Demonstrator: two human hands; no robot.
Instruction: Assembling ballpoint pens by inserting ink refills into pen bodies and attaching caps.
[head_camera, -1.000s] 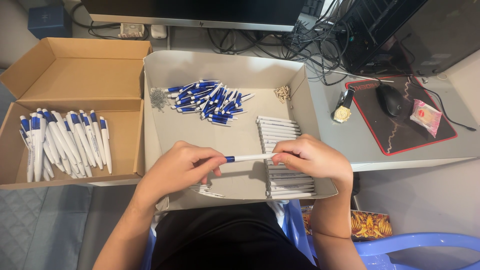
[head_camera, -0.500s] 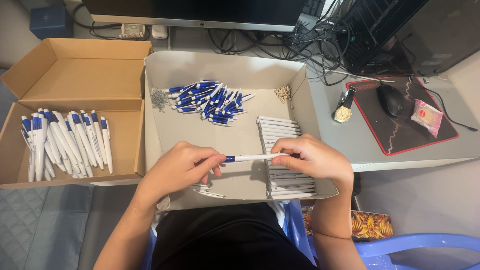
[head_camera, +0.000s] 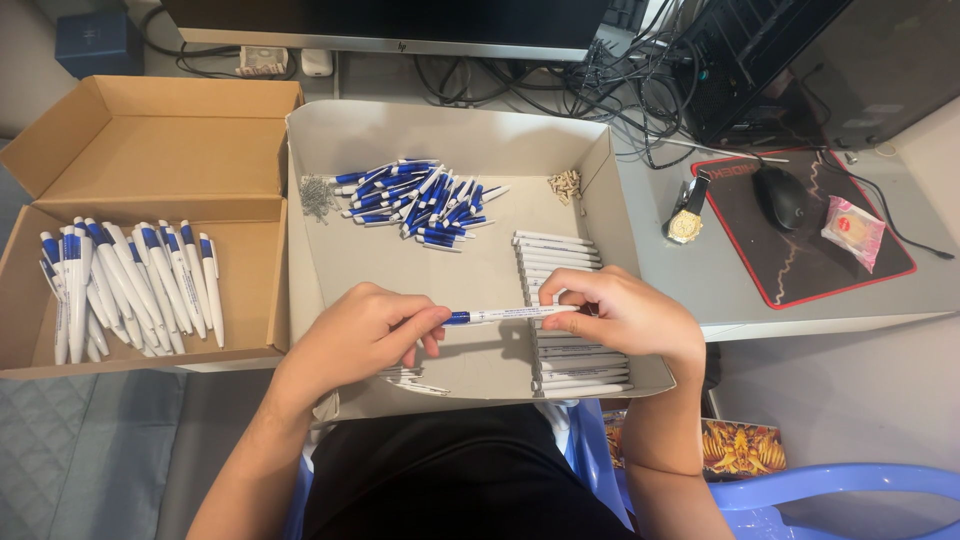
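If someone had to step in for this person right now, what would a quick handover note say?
Left hand: pinches the blue end of a pen.
Right hand: grips the pen's white barrel end; the pen lies level between both hands.
Grey tray: pile of blue parts at the back, stack of white barrels on the right, small springs on the left.
Done: finished pens lie in the brown box on the left.
Left: many blue parts and barrels remain loose.
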